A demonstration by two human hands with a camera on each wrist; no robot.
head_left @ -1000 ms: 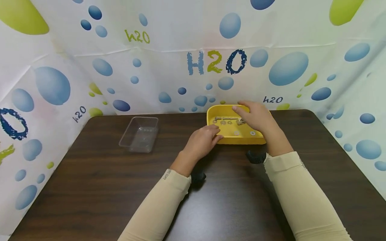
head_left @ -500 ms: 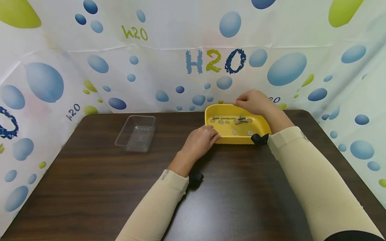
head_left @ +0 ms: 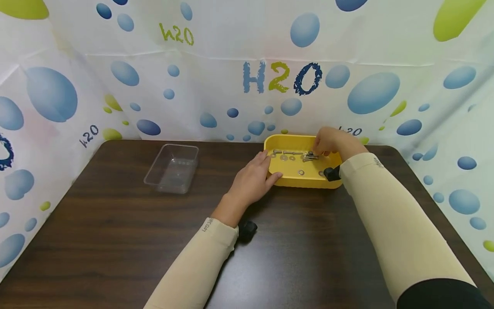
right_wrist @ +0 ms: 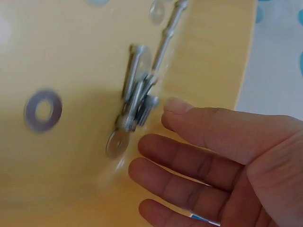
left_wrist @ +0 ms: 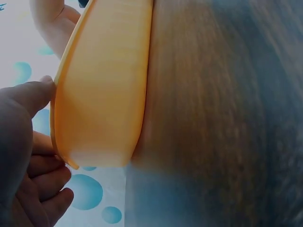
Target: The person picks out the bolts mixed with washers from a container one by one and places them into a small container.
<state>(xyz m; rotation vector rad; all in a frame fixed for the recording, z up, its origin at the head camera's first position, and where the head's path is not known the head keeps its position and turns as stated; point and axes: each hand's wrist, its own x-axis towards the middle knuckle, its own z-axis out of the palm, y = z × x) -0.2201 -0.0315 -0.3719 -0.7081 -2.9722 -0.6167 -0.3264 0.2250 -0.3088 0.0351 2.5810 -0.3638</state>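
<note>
A yellow tray (head_left: 305, 182) stands at the back of the table with metal bolts (head_left: 310, 157) and flat washers (head_left: 301, 172) on its floor. My left hand (head_left: 251, 178) rests at its front left corner, thumb on the rim (left_wrist: 53, 101) and fingers spread along the left side. Inside the tray, near the right end, my right hand (head_left: 332, 140) reaches down over the bolt pile. In the right wrist view its thumb and fingers (right_wrist: 184, 153) are loosely bent beside the bolts, with nothing seen between them. One washer (right_wrist: 117, 143) lies just past the fingertips.
To the left on the dark wooden table (head_left: 154, 240) is a clear plastic container (head_left: 175, 171). A printed white curtain (head_left: 216, 86) hangs right behind the table's back edge. Black wrist cameras (head_left: 247, 231) sit under both sleeves.
The right hand has lifted from the tray to above its back rim, then come down inside by the bolts. The left hand's fingers have spread out along the tray's left rim.
</note>
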